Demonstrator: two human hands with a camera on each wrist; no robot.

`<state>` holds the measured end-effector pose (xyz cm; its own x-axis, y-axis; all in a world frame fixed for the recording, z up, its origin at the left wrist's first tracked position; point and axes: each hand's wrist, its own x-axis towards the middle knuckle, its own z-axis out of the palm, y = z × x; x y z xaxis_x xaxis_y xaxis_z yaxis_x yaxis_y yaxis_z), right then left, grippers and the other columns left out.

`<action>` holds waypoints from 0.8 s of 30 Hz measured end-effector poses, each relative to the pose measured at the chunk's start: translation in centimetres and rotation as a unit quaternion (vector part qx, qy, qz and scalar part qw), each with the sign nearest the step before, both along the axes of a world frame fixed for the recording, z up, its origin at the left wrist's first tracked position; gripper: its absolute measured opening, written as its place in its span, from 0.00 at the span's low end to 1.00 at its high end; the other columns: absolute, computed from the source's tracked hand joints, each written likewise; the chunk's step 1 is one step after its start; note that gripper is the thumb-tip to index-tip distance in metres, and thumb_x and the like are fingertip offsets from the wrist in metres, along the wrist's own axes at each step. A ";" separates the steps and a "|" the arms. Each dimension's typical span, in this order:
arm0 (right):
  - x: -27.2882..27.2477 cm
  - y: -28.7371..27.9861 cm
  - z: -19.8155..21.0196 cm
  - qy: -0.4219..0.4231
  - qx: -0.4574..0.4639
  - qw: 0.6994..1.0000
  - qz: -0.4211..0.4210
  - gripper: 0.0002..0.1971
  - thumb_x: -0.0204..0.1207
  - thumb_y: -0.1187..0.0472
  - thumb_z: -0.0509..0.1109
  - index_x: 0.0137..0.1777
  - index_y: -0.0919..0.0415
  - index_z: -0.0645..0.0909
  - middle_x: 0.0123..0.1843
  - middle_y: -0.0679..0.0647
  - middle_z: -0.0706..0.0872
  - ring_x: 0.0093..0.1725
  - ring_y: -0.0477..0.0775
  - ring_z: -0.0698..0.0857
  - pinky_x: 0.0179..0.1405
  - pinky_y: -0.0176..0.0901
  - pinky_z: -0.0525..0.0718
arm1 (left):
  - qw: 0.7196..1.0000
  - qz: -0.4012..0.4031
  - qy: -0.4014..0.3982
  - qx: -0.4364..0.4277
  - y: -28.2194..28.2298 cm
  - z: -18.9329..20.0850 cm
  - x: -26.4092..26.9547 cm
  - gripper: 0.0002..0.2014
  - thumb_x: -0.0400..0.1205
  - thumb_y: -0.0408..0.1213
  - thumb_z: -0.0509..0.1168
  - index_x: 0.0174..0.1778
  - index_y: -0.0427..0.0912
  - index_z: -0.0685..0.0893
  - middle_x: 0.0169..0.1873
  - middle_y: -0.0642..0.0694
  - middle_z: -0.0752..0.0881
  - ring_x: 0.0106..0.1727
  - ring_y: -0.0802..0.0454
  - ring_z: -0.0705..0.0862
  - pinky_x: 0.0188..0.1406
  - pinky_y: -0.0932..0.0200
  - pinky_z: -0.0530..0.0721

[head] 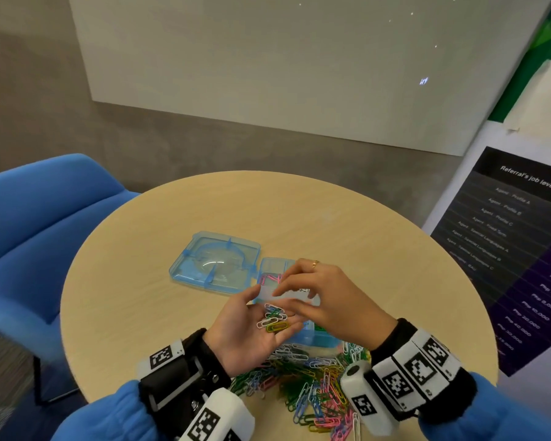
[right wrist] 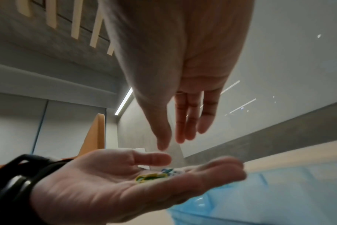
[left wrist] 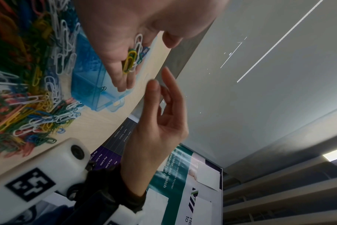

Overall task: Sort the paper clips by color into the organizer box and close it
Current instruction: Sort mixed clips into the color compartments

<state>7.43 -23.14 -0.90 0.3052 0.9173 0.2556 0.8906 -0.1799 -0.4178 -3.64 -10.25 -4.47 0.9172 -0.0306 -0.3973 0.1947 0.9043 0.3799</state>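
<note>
Blue translucent plastic makes up the organizer box (head: 318, 335), which sits on the round wooden bench (head: 140, 313) with its lid (head: 215, 262) swung flat open to the left. Pink clips (head: 269, 277) lie in one far compartment; the other compartments are mostly hidden by the hands.

Palm up over the near edge of the box, the left hand (head: 252, 329) is relaxed and gently cupped, fingers not curled round anything, carrying a small bunch of paper clips (head: 274, 318) in white, green, blue and yellow. In the left wrist view the yellow clip (left wrist: 129, 62) lies nearest the fingertips.

Just above that bunch hovers the right hand (head: 328, 300), fingers extended and loosely spread, thumb and forefinger close together but holding nothing that can be made out. A ring (head: 315, 264) sits on one finger.

Nearer the person, a loose pile of mixed clips (head: 312, 383) spreads over the bench between the wrists, touching the near wall of the box. A blue chair (head: 39, 224) stands to the left.
</note>
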 end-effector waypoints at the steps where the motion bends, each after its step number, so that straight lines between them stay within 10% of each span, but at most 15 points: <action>1: -0.2 0.3 -0.2 -0.001 -0.015 1.000 0.011 0.06 0.77 0.58 0.75 0.51 0.53 0.90 0.53 0.48 0.83 0.50 0.40 0.80 0.46 0.24 0.71 | 1.000 0.002 -0.004 -0.011 0.0 0.0 -0.1 0.30 0.89 0.50 0.49 0.70 0.24 0.74 0.62 0.28 0.82 0.64 0.39 0.80 0.75 0.46 0.72; 8: -0.3 1.2 -0.6 0.002 -0.084 0.996 0.033 0.03 0.76 0.63 0.73 0.46 0.56 0.83 0.47 0.40 0.72 0.44 0.37 0.76 0.48 0.37 0.76 | 0.999 -0.025 -0.024 -0.039 -0.3 0.3 -0.3 0.29 0.88 0.47 0.51 0.48 0.22 0.86 0.50 0.31 0.85 0.62 0.39 0.80 0.54 0.32 0.80; 15: 0.2 0.4 0.0 0.019 -0.083 0.996 0.010 0.02 0.79 0.62 0.70 0.45 0.57 0.80 0.48 0.49 0.78 0.46 0.45 0.78 0.45 0.35 0.77 | 0.999 -0.018 -0.007 -0.045 0.0 -0.2 0.2 0.28 0.89 0.47 0.51 0.69 0.22 0.74 0.63 0.29 0.82 0.68 0.37 0.80 0.56 0.31 0.80; 24: 1.9 -2.4 -0.1 -0.054 -0.085 0.984 -0.145 0.04 0.80 0.55 0.70 0.44 0.49 0.79 0.44 0.42 0.79 0.46 0.41 0.77 0.47 0.34 0.71 | 1.000 -0.009 0.016 0.008 0.2 -0.3 0.4 0.30 0.89 0.51 0.48 0.70 0.25 0.74 0.64 0.29 0.83 0.70 0.36 0.79 0.69 0.46 0.77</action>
<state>9.30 -25.57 -1.02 0.5404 0.8279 0.1503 0.8287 -0.4927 -0.2654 -3.27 -10.01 -4.81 0.9036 -0.0395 -0.4266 0.2225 0.8942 0.3884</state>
